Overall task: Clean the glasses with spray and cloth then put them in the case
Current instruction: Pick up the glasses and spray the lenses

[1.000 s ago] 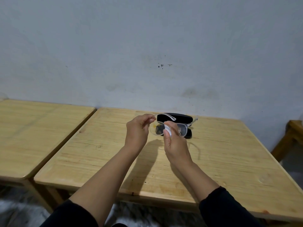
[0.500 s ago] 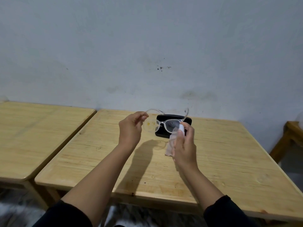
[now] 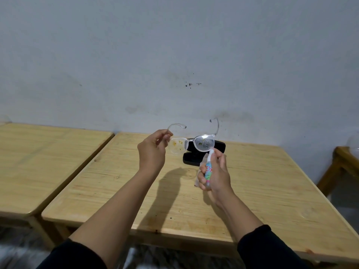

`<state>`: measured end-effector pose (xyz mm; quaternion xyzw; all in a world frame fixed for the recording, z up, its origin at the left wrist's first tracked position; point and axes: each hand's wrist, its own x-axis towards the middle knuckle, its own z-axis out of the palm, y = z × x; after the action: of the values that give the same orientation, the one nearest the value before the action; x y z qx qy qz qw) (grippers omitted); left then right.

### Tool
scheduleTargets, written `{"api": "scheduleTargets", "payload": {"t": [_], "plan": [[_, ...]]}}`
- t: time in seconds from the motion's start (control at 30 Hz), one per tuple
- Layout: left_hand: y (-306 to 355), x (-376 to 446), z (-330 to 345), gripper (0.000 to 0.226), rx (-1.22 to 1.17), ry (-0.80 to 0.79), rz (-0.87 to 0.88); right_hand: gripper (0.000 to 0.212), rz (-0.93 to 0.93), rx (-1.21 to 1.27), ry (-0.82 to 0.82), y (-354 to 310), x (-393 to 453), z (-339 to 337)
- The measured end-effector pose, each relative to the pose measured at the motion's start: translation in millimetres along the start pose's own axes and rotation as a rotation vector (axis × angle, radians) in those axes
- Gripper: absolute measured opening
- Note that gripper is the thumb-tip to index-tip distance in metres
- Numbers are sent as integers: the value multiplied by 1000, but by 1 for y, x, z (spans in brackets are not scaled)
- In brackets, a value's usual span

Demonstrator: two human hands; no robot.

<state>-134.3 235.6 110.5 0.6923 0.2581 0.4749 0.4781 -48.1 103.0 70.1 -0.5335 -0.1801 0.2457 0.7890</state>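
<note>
Left hand (image 3: 153, 152) raised over table (image 3: 272, 191), fingers curled, thumb and forefinger pinched shut on left temple of glasses (image 3: 192, 143) near the hinge. Glasses held up in air, clear frame, both temples unfolded and pointing away toward wall (image 3: 174, 55). Lens at 9 o'clock side carries yellowish specks; lens at 3 o'clock side covered in fine droplets, with specks too.

Right hand (image 3: 214, 171) wrapped tight round spray bottle (image 3: 207, 169), small, clear, with blue and red label. Forefinger on top of white nozzle, nozzle just below and touching or nearly touching lower rim of droplet-covered lens; cannot tell which. Bottle tilted, head toward 12 o'clock.

Case (image 3: 196, 159) black, lying on table directly behind glasses at 12 o'clock of hands, partly hidden by lens and bottle. Appears open, lid part toward wall; exact state hard to tell.

Cloth: pale patch (image 3: 191, 174) on table at 9 o'clock of right hand, half lost in hand shadow, mostly covered by right hand; cannot confirm.

Second wooden table (image 3: 48, 162) at 9 o'clock, butted close beside main one with narrow gap. Wooden furniture piece (image 3: 342, 166) at 3 o'clock edge, well apart. Dark sleeves (image 3: 266, 247) pushed up on both forearms. Small dark marks on wall above glasses.
</note>
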Motion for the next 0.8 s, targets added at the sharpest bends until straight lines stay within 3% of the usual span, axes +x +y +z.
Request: {"api": "scheduleTargets", "payload": {"t": [0.23, 0.43, 0.57, 0.8], "plan": [[9, -7, 13, 20, -23, -11, 39, 14, -36, -162, -114, 14, -6, 24], [6, -4, 8, 17, -6, -2, 47, 20, 5, -239, -96, 13, -6, 20], [2, 1, 1, 17, 37, 23, 53, 36, -125, -504, -45, 15, -15, -2], [-4, -2, 14, 18, 53, -9, 83, 36, -357, -829, 78, -1, -18, -54]]}}
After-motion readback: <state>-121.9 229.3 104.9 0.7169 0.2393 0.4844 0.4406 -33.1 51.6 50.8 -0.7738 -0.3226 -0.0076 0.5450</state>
